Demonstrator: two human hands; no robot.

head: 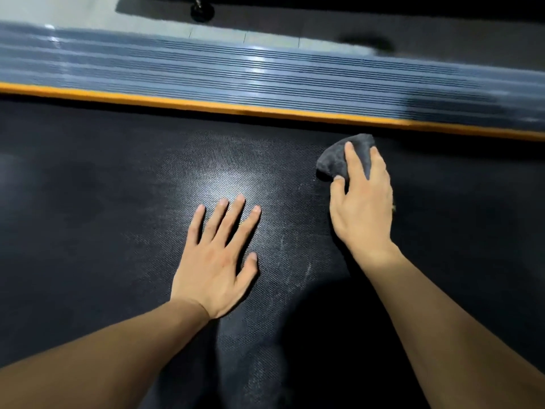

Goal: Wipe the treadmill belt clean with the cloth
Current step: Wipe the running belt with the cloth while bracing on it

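Note:
The black textured treadmill belt (103, 202) fills most of the view, with pale dusty streaks near its middle. My right hand (362, 202) presses a bunched dark grey cloth (336, 160) onto the belt close to its far edge; fingers lie over the cloth and the thumb hooks its near side. My left hand (218, 261) rests flat on the belt, palm down, fingers spread, holding nothing, a hand's width to the left of the right hand.
An orange strip (206, 106) borders the belt's far edge. Beyond it runs the grey ribbed side rail (236, 72), then pale floor tiles (221, 33) and a dark mat (413, 28). A black round foot (202, 10) stands at the top.

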